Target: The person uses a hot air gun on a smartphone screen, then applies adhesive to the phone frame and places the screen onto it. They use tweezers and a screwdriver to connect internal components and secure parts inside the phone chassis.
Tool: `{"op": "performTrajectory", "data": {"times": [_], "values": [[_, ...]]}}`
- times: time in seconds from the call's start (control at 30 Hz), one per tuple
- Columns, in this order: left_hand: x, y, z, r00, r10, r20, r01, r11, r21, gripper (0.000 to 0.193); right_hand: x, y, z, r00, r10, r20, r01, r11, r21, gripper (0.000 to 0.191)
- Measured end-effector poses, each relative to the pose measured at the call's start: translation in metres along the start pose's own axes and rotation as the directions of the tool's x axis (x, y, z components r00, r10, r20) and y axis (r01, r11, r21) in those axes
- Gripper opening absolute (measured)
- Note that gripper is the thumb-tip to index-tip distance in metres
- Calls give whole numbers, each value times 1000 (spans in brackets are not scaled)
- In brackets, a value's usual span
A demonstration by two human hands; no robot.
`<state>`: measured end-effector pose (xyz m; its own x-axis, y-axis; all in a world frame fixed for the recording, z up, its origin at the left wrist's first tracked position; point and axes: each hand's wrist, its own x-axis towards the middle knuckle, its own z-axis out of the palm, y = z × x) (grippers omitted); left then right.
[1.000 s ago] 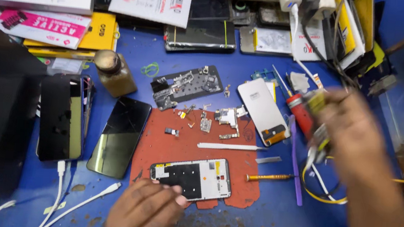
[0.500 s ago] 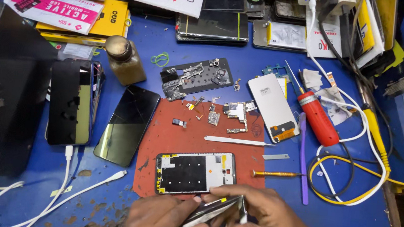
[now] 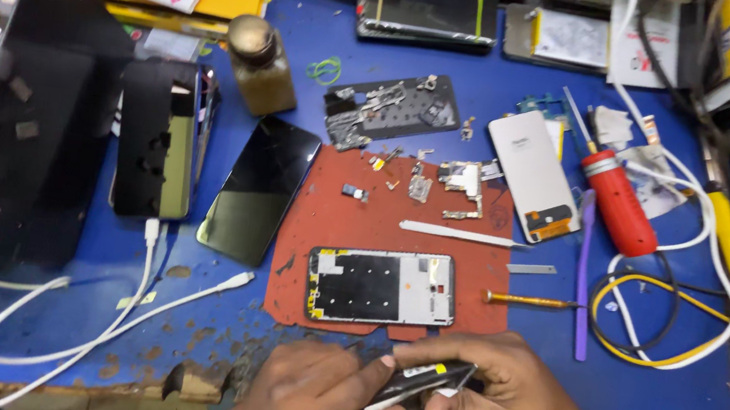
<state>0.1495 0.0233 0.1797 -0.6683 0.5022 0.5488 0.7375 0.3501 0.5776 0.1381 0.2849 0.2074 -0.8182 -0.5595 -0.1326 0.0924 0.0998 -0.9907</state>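
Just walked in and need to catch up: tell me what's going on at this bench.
A person is working on a taken-apart phone at a blue table. Both hands, the left hand and right hand, hold a thin dark phone part edge-on at the table's near edge. Just beyond them, an opened phone frame lies on a red mat with small loose metal parts. A red-handled screwdriver, a small orange-handled screwdriver and a purple pry tool lie untouched to the right.
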Motion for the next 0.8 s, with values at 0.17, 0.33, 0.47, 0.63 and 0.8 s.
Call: {"op": "performTrajectory", "data": {"times": [0.17, 0.33, 0.47, 0.63, 0.8], "values": [[-11, -7, -9, 999, 4, -35, -6, 997, -72, 48, 0, 26, 10, 992, 2, -123, -12, 997, -74, 30], [-23, -16, -21, 987, -86, -139, 78, 995, -62, 32, 7, 35, 17, 970, -32, -242, 18, 998, -61, 33], [-36, -21, -19, 980, -147, -134, 137, 988, -75, 24, 14, 35, 31, 986, -72, -152, 71, 997, -12, 46], [-51, -27, -17, 966, -228, -120, 214, 969, -122, 21, 20, 39, 50, 956, -154, -248, 114, 979, -167, 34], [-65, -36, -39, 844, -439, -307, 393, 897, -203, 26, 21, 38, 46, 837, -66, -543, 99, 995, 31, 29]]}}
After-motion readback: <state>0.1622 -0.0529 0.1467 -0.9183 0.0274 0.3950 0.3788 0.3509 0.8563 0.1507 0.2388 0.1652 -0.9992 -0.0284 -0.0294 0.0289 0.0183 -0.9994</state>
